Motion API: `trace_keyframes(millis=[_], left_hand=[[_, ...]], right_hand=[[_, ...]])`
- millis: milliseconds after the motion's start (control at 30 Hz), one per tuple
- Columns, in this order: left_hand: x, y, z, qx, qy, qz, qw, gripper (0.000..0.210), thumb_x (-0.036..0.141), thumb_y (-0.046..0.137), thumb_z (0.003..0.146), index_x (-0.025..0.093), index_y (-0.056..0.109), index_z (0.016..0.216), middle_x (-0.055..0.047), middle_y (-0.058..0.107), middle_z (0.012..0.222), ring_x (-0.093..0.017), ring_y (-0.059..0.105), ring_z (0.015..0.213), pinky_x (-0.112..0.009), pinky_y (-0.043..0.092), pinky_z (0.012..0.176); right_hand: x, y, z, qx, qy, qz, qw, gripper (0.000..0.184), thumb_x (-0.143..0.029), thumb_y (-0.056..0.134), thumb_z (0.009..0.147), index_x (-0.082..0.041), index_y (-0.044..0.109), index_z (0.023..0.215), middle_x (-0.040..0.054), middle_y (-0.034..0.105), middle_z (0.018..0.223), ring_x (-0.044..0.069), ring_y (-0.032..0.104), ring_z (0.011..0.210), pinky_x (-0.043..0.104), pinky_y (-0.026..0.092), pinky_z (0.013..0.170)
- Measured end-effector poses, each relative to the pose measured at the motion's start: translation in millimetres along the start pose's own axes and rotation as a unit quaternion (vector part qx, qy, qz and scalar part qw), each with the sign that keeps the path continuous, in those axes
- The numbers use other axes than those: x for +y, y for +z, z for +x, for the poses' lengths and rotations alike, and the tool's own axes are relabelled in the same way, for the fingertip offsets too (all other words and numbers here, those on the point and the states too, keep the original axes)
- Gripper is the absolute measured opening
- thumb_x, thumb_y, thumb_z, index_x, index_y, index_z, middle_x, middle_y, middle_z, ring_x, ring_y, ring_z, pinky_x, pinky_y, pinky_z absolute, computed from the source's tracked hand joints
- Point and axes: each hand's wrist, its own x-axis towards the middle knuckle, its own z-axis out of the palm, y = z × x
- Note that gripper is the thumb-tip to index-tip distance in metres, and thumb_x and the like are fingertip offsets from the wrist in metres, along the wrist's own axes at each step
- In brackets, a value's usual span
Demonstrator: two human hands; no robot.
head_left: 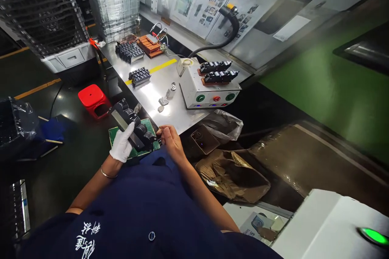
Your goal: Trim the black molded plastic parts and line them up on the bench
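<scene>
My left hand (122, 145), in a white glove, grips a long black part with round humps and a flat metal strip (133, 124), tilted in front of my body. Below it lies a green board (113, 134), partly covered by the part and the glove. At the part's lower right end is my bare right hand (172, 144), its thumb and fingers pinched together. What they hold, if anything, is too small to make out. On the metal table just ahead are a small metal-capped container (173, 87) and a pale round piece (161, 109).
A white control box (209, 91) with buttons carries two black parts (221, 76). Farther back are grouped black parts (129, 52) and an orange fixture (150, 45). A red stool (94, 100) stands left; an open brown bag (234, 176) and a plastic bag (225, 124) lie right.
</scene>
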Motion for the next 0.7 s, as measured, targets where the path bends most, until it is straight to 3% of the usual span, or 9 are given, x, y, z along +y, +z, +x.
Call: trace_keyframes(millis=[200,333,500,633,700], left_hand=[[4.8,7.8,-13.2,-0.002,0.036,0.034,0.999,0.044,0.028,0.086,0.057,0.016,0.069,0.096,-0.001,0.072,0.083,-0.017,0.069,0.075,-0.035,0.054,0.085],[3.7,15.0,-17.8,0.002,0.048,0.054,0.997,0.044,0.032,0.088,0.051,0.015,0.071,0.088,-0.001,0.072,0.079,-0.015,0.067,0.067,-0.032,0.054,0.074],[2.9,10.9,-13.4,0.024,0.077,0.108,0.991,0.044,0.031,0.089,0.047,0.012,0.072,0.083,-0.003,0.073,0.078,-0.015,0.066,0.068,-0.031,0.054,0.073],[1.8,7.4,-10.8,0.021,0.095,0.137,0.986,0.043,0.029,0.090,0.046,0.013,0.073,0.083,-0.004,0.073,0.084,-0.014,0.066,0.071,-0.029,0.053,0.076],[3.4,7.8,-15.7,0.021,0.069,0.116,0.991,0.046,0.030,0.091,0.043,0.014,0.072,0.082,-0.002,0.073,0.080,-0.014,0.066,0.070,-0.028,0.053,0.075]], right_hand=[[-14.0,-1.1,2.1,-0.106,-0.032,0.011,0.994,0.032,-0.050,0.070,0.075,-0.018,0.066,0.071,-0.0002,0.055,0.070,0.012,0.051,0.066,0.026,0.042,0.060],[-10.3,4.4,-1.4,-0.104,-0.031,0.023,0.994,0.032,-0.050,0.071,0.074,-0.019,0.066,0.070,-0.0014,0.052,0.068,0.010,0.047,0.062,0.025,0.040,0.056],[-7.9,6.4,-7.5,-0.094,-0.050,0.031,0.994,0.029,-0.046,0.069,0.077,-0.019,0.065,0.069,-0.0007,0.052,0.069,0.011,0.048,0.062,0.026,0.040,0.058],[3.9,12.2,-6.3,-0.056,-0.083,0.021,0.995,0.028,-0.046,0.068,0.077,-0.020,0.065,0.067,-0.0002,0.053,0.067,0.012,0.049,0.063,0.027,0.042,0.059],[18.4,10.3,-1.3,-0.015,-0.053,0.005,0.998,0.034,-0.052,0.069,0.073,-0.019,0.064,0.065,0.0003,0.054,0.066,0.012,0.050,0.063,0.027,0.042,0.060]])
